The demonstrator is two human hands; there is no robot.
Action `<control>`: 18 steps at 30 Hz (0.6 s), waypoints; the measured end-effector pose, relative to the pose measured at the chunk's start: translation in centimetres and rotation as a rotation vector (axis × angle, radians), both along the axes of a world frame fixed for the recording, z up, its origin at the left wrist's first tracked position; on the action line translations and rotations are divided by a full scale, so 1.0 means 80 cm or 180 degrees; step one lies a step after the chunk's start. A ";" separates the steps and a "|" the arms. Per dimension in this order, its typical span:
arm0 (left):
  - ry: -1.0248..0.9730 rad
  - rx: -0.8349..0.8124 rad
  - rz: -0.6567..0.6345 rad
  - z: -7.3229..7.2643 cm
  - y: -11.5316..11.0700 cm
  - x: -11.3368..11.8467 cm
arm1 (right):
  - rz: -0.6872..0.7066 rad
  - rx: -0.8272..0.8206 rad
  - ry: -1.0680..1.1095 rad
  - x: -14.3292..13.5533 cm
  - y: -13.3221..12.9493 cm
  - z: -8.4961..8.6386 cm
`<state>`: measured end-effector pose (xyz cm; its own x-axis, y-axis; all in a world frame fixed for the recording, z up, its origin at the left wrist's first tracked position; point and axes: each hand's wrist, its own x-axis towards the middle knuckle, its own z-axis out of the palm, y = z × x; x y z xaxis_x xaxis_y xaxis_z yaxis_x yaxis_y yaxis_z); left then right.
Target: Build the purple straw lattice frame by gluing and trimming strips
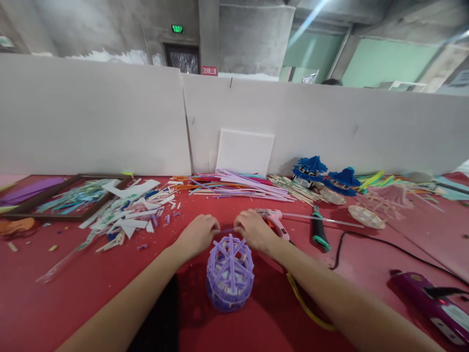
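Note:
My left hand [205, 230] and my right hand [252, 229] face each other just beyond a purple round cage-like model [230, 283]. A short, thin purple strip [227, 230] runs between my fingertips, with both hands pinching its ends. The model stands on the red table, its top crossed by purple strips like spokes, with pale pieces inside. Right beside my right hand lies a pink glue gun [279, 224], partly hidden by that hand, with a clear glue stick [326, 220] reaching to the right.
Coloured strips [242, 186] lie along the back. White scraps [135, 210] and a brown frame [84, 215] are left. A black-green cutter [320, 230], blue-roofed models [311, 168], a pink-roofed model [388, 198] and a purple power strip [432, 305] with a black cable [388, 239] are right.

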<state>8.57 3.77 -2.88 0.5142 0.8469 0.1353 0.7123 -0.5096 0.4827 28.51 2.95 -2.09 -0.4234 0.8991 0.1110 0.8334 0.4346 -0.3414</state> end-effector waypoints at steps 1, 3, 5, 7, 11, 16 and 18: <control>-0.0058 0.0006 0.0046 0.006 -0.005 -0.001 | -0.0032 0.0040 0.0151 0.003 -0.003 0.005; -0.0260 0.0044 0.0170 0.022 -0.015 -0.004 | -0.0089 0.0139 0.0520 0.010 -0.013 0.020; -0.0565 0.0110 0.0322 0.044 -0.028 -0.008 | -0.0135 0.0269 0.0941 0.017 -0.026 0.038; -0.0927 0.0179 0.0454 0.065 -0.042 -0.010 | -0.0147 0.0364 0.1311 0.022 -0.041 0.055; -0.1590 0.0317 0.0592 0.090 -0.073 -0.007 | 0.0053 0.0456 0.2675 0.022 -0.073 0.073; -0.2398 0.0131 0.0876 0.083 -0.100 -0.004 | 0.0002 0.0037 0.3572 0.012 -0.095 0.059; -0.2335 0.0092 0.0991 0.074 -0.105 -0.007 | -0.0079 -0.0120 0.3661 0.010 -0.098 0.048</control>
<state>8.00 -4.67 3.06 0.0257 0.9280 0.3717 0.3297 -0.3589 0.8732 29.28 -4.87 1.72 -0.0712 0.9168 0.3930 0.0286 0.3957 -0.9179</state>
